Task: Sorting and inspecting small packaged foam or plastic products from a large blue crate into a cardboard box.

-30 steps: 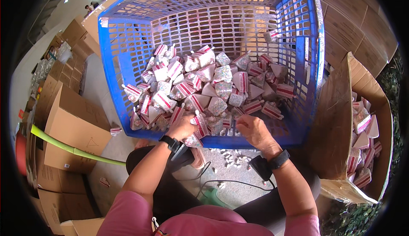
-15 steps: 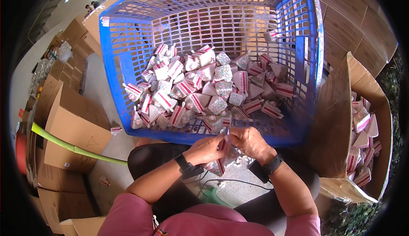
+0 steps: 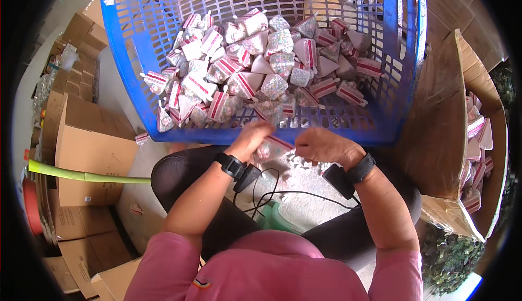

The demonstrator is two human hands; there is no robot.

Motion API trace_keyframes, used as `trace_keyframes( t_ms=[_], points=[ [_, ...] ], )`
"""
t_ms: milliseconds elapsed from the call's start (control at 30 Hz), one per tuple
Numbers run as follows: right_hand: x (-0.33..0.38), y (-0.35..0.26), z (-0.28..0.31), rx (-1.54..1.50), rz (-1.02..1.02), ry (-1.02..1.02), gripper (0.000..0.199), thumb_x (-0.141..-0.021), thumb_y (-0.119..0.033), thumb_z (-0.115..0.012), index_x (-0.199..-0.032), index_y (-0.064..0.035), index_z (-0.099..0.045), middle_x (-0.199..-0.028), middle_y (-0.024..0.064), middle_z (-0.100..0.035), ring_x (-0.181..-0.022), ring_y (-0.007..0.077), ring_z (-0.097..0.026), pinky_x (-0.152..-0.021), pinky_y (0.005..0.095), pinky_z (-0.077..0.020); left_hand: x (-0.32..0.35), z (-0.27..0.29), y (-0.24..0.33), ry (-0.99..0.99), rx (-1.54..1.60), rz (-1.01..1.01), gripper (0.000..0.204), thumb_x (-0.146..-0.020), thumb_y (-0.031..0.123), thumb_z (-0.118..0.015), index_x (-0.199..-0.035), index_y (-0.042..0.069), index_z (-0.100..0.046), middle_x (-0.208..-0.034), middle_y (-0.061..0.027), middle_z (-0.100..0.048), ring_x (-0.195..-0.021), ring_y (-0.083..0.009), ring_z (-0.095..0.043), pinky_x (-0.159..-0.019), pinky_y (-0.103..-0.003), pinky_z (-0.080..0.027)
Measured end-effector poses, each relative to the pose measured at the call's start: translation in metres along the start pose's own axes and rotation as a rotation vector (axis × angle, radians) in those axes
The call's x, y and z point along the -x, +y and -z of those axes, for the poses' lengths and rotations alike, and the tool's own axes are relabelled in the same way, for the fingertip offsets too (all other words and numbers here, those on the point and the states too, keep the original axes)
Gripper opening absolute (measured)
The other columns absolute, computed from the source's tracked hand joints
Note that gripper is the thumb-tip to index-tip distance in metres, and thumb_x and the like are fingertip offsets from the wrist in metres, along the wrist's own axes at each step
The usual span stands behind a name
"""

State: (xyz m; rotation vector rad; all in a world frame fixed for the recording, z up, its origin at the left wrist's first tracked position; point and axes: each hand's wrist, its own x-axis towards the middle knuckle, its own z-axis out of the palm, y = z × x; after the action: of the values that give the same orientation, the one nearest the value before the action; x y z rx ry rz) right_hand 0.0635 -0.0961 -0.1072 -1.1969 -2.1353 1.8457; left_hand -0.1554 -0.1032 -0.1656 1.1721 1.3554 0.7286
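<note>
My left hand point(image 3: 252, 140) is closed around a small wedge-shaped piece point(image 3: 276, 147) with glittery sides and a red-and-white striped edge, like a toy cake slice. Close by on the right, my right hand point(image 3: 327, 147) has its fingers bent together at the wedge's edge; anything in them is hidden. Just beyond both hands stands a big blue plastic basket point(image 3: 217, 137), which holds a heap of similar striped wedges point(image 3: 261, 78). White bits point(image 3: 312, 166) show on the floor beneath my hands.
An open cardboard box point(image 3: 435, 132) at the right holds more wedges. Brown cartons point(image 3: 98, 151) stand on the left behind a green stalk point(image 3: 89, 177). Black cables point(image 3: 293, 192) run between my wrists above a green object point(image 3: 280, 218). Leaves point(image 3: 454, 257) lie at the lower right.
My hands have moved apart from each other; the wedge stays in the left one. The basket appears higher in the picture as the view shifts.
</note>
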Motion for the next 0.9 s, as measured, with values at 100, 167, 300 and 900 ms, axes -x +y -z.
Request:
trace_keyframes(
  t_ms=[100, 167, 300, 900],
  points=[
    [-0.016, 0.048, -0.021, 0.247, -0.106, -0.22, 0.016, -0.069, -0.013, -0.054, -0.07, 0.0023, -0.058, -0.061, 0.0122, -0.057, -0.052, 0.0203, -0.057, -0.051, 0.0352, -0.0459, 0.0, 0.019, 0.021, 0.052, 0.233, 0.031, 0.017, -0.081, 0.017, -0.054, -0.086, 0.002, -0.061, -0.081, -0.0034, -0.059, -0.076, -0.0114, -0.056, -0.069, -0.025, -0.043],
    [-0.03, 0.109, -0.05, 0.57, -0.052, -0.249, 0.016, -0.069, -0.014, -0.053, -0.072, 0.0007, -0.06, -0.066, 0.0158, -0.059, -0.06, 0.0261, -0.059, -0.058, 0.0376, -0.0475, 0.007, 0.023, 0.048, 0.017, 0.196, -0.115, 0.017, -0.082, 0.016, -0.053, -0.088, 0.002, -0.061, -0.082, -0.003, -0.059, -0.075, -0.0107, -0.055, -0.069, -0.024, -0.043],
    [-0.044, 0.185, -0.097, 0.521, -0.218, -0.08, 0.019, -0.068, -0.015, -0.053, -0.078, -0.0014, -0.061, -0.078, 0.0192, -0.061, -0.078, 0.0331, -0.06, -0.071, 0.0413, -0.0468, 0.025, 0.029, 0.107, -0.063, 0.031, -0.165, 0.023, -0.086, 0.018, -0.046, -0.093, -0.001, -0.057, -0.083, -0.0043, -0.057, -0.078, -0.0099, -0.055, -0.071, -0.022, -0.041],
    [-0.095, 0.262, -0.282, -0.369, -0.9, 0.482, 0.038, -0.072, -0.034, -0.06, -0.097, -0.0061, -0.059, -0.095, 0.0187, -0.061, -0.091, 0.0323, -0.059, -0.079, 0.0384, -0.0455, 0.005, 0.028, 0.139, -0.022, 0.044, -0.052, 0.029, -0.083, 0.022, -0.047, -0.101, 0.0, -0.052, -0.081, -0.0074, -0.056, -0.073, -0.0118, -0.055, -0.067, -0.023, -0.042]
  ],
)
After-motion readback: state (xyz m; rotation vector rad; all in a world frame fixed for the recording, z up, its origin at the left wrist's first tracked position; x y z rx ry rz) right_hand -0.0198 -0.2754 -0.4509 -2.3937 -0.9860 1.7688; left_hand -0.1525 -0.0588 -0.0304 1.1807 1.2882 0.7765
